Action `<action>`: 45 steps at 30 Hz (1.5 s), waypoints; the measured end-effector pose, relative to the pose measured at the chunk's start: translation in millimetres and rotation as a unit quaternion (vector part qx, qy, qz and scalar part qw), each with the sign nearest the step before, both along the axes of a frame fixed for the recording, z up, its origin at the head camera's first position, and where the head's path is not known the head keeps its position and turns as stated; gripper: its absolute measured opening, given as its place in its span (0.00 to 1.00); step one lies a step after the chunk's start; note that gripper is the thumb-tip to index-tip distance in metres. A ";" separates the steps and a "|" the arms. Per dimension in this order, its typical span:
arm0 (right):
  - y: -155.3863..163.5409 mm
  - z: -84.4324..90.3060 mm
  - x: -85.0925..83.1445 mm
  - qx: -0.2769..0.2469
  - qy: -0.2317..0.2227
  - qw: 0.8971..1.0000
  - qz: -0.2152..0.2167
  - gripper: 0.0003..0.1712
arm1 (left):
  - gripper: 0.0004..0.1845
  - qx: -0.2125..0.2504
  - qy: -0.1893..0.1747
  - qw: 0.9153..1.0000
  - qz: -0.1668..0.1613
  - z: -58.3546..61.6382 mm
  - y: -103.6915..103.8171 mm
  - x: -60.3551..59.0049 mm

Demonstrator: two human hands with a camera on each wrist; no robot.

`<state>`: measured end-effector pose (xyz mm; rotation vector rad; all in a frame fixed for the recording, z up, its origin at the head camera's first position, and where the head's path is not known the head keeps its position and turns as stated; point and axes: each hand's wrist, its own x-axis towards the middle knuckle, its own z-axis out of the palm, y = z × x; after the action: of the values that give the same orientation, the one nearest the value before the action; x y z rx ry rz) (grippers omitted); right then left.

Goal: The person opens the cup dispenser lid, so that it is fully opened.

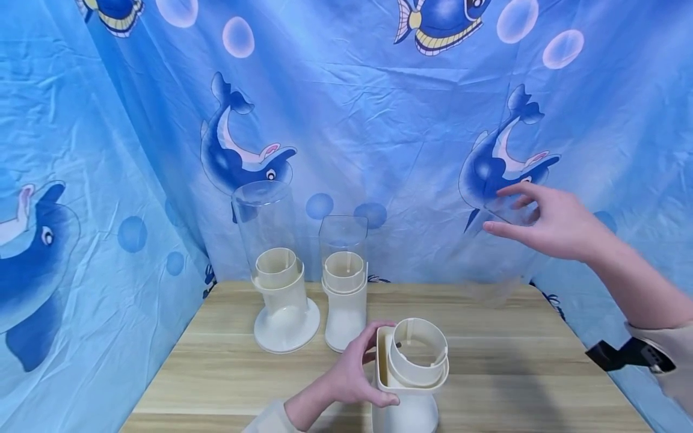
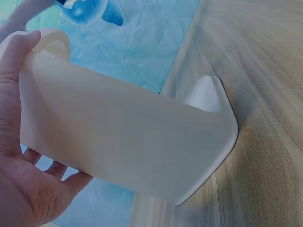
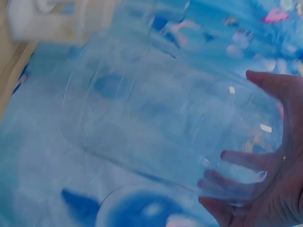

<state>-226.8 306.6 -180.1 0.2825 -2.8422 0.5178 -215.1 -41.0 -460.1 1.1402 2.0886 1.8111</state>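
Note:
My left hand (image 1: 352, 370) grips the upper part of a cream plastic stand (image 1: 419, 376) at the front of the table. A round collar tops this stand, with a flat-sided slot beside it. In the left wrist view, the stand's flared foot (image 2: 222, 137) meets the tabletop, and my thumb and fingers wrap its upper end. Up at the right, my right hand (image 1: 563, 222) holds a clear plastic container (image 3: 156, 118) by one end, fingers spread around it. The container is faint against the backdrop in the head view and hangs tilted in the air.
Two similar cream stands, one round-footed (image 1: 287, 319) and one narrower (image 1: 346, 319), stand at the back left of the wooden tabletop (image 1: 216, 373). Tall clear containers (image 1: 265, 210) rise from both. A blue dolphin-print cloth (image 1: 352, 132) encloses the back and sides.

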 end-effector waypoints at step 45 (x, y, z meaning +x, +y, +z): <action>140.1 -209.8 -103.1 0.013 -0.158 0.967 -0.197 0.80 | 0.58 0.000 0.000 1.000 -0.003 0.3 1.2 2.1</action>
<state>-329.9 446.7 -389.8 -0.3926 -3.0901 0.4741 -213.0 -39.8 -459.9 1.1444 2.0841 1.8077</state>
